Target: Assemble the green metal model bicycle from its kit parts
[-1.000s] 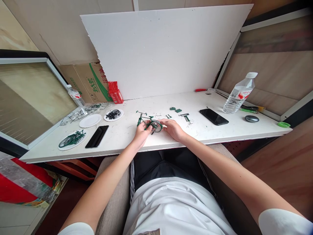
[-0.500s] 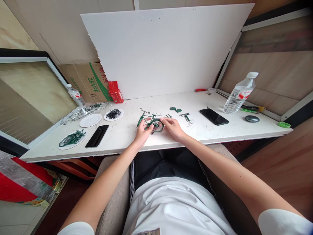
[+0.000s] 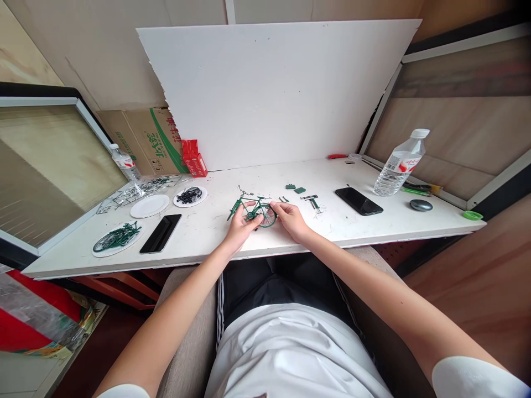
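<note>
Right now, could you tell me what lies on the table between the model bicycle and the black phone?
In the head view, small metal parts lie between bicycle and phone.

One model bicycle (image 3: 254, 208), two water bottles (image 3: 397, 164), three white plates (image 3: 149, 206), one phone (image 3: 358, 200), two hands (image 3: 238, 228)

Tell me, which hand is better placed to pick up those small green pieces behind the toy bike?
Probably the right hand: the green pieces lie just beyond it, while the left hand steadies the bike.
</note>
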The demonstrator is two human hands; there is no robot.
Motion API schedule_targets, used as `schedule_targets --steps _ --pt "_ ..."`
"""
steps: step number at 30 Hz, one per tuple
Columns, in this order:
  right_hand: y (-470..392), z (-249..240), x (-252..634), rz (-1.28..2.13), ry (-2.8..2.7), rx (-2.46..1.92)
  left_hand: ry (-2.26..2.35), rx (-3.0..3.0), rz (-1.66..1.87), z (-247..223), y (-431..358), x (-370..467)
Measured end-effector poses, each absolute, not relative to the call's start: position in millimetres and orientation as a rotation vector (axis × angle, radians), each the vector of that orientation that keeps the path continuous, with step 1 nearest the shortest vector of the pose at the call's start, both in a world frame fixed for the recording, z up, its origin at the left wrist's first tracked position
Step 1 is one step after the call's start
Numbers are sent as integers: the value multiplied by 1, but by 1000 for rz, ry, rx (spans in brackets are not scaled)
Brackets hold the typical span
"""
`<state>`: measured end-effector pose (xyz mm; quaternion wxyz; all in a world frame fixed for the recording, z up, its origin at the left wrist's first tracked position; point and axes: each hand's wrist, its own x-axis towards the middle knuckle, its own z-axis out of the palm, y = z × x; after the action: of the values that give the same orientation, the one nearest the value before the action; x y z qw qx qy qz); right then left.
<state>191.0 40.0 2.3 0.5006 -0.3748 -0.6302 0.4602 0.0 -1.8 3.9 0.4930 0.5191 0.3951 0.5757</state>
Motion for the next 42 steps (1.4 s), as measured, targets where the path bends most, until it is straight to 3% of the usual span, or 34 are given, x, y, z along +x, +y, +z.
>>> schedule_targets --steps 7,19,29,42 --pt "39 4 191 1087 -1555 -893 1006 1230 1423 6 -5 2" --pt "84 19 250 621 -1655 -1136 1048 1154 1622 -5 3 0" --pt "83 7 234 336 -2156 -1173 1067 1062 1675 -6 5 -1" --pt "157 19 224 290 -2311 -1186 1234 1024 1615 8 20 -27"
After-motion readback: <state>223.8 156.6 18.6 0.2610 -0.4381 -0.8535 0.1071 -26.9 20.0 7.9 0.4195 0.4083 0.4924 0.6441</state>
